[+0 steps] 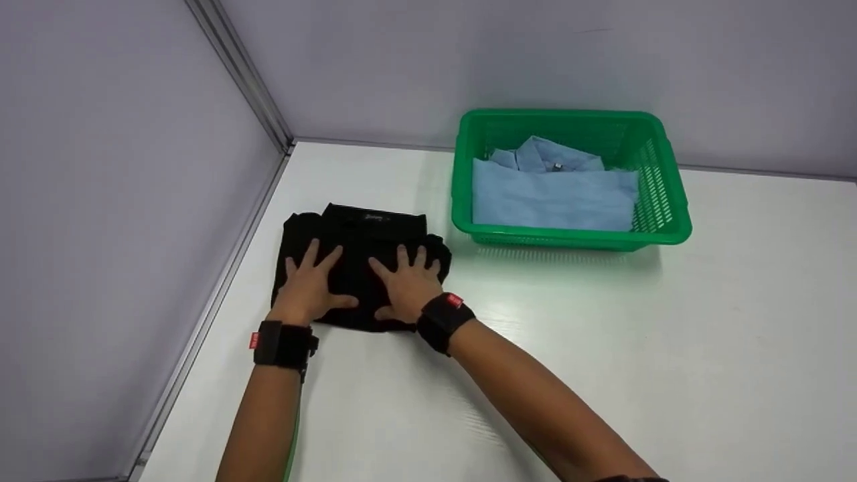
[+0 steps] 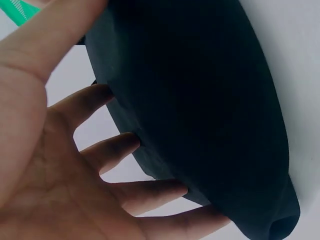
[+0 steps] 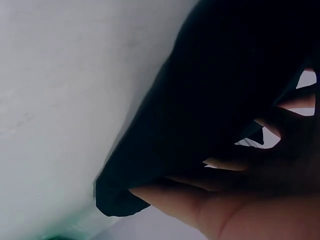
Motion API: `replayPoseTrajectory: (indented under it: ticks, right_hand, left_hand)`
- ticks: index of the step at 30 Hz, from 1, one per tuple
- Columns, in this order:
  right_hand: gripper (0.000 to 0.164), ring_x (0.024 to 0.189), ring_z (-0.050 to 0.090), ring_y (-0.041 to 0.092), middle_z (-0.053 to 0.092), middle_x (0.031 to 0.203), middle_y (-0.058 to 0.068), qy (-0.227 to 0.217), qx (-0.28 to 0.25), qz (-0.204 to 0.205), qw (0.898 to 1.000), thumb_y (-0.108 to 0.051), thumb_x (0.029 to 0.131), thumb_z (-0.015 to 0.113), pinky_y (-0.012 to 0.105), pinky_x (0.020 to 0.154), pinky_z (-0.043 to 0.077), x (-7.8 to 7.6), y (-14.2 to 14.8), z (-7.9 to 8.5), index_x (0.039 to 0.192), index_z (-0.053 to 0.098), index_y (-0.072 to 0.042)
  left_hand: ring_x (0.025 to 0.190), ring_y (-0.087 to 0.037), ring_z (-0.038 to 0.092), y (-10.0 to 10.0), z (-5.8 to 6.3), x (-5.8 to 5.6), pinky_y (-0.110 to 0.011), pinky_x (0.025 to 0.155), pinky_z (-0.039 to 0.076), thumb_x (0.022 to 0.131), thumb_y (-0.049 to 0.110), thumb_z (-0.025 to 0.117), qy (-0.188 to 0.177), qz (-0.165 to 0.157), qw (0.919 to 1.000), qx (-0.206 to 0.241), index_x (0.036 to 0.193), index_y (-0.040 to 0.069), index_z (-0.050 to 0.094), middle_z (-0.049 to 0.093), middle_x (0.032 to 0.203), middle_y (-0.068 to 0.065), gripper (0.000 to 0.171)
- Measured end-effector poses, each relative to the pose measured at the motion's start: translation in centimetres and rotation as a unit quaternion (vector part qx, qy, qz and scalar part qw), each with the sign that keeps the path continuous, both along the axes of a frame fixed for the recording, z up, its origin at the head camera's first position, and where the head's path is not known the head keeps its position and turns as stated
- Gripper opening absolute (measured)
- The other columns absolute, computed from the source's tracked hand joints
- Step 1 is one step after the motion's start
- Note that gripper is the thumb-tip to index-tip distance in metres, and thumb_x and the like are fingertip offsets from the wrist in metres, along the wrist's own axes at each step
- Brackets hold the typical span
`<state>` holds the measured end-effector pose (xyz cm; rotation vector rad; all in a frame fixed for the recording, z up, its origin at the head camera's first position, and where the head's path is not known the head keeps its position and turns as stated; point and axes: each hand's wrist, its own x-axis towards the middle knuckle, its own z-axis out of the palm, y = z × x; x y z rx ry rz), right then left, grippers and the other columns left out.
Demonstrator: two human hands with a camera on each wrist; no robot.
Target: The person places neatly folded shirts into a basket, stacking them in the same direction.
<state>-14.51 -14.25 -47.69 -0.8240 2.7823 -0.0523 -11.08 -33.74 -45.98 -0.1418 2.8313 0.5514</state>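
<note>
The left hand [image 1: 309, 288] is pressing on a folded black top [image 1: 353, 268], its fingers spread wide and gripping nothing. The black top is lying on the white bench [image 1: 736, 301], under both hands. The right hand [image 1: 412, 286] is resting on its right side, fingers also spread and holding nothing. Further right, a green basket [image 1: 569, 235] is standing with a folded blue shirt [image 1: 556, 197] inside. The folding is looking done for both; perhaps just a little smoothing is remaining.

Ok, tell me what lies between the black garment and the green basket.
Only a narrow strip of bare white tabletop separates black garment and green basket, in the head view.
</note>
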Motion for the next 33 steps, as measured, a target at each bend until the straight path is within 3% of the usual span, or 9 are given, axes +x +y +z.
replayPoseTrajectory:
  ticks: [3,13,27,33]
  right_hand:
    - [0.094,0.153,0.034,0.055,0.031,0.170,0.025,0.008,0.008,0.003,1.000,-0.067,0.091,0.071,0.068,0.118,0.041,-0.1,0.0,0.2,0.168,0.027,-0.035]
    - [0.092,0.151,0.040,0.052,0.038,0.167,0.023,0.034,0.034,0.004,0.999,-0.071,0.090,0.070,0.065,0.116,0.045,0.7,-0.1,0.2,0.166,0.033,-0.036]
    - [0.092,0.150,0.043,0.050,0.041,0.166,0.022,0.058,0.058,0.011,0.997,-0.074,0.089,0.067,0.064,0.113,0.048,0.5,0.1,0.1,0.166,0.033,-0.038]
    - [0.092,0.149,0.044,0.050,0.043,0.165,0.022,0.067,0.048,0.019,0.996,-0.075,0.088,0.068,0.064,0.113,0.048,1.2,0.7,-0.1,0.165,0.035,-0.038]
  left_hand:
    - [0.152,-0.071,0.004,0.0,-0.1,-0.2,-0.082,0.108,0.038,0.090,0.038,0.085,-0.004,-0.005,1.0000,0.001,0.167,0.015,0.031,0.006,0.176,-0.026,0.097]
    - [0.151,-0.071,0.009,0.0,-1.1,0.6,-0.082,0.107,0.038,0.091,0.041,0.083,-0.001,-0.014,0.9998,0.012,0.164,0.012,0.039,0.016,0.173,-0.030,0.089]
    - [0.146,-0.077,0.012,0.6,-0.8,0.7,-0.084,0.109,0.033,0.089,0.037,0.086,0.012,-0.023,0.9996,0.014,0.161,0.006,0.043,0.019,0.170,-0.036,0.089]
    - [0.146,-0.076,0.011,1.0,-1.0,1.4,-0.084,0.107,0.036,0.090,0.038,0.085,0.012,-0.019,0.9996,0.019,0.161,0.007,0.042,0.018,0.170,-0.036,0.089]
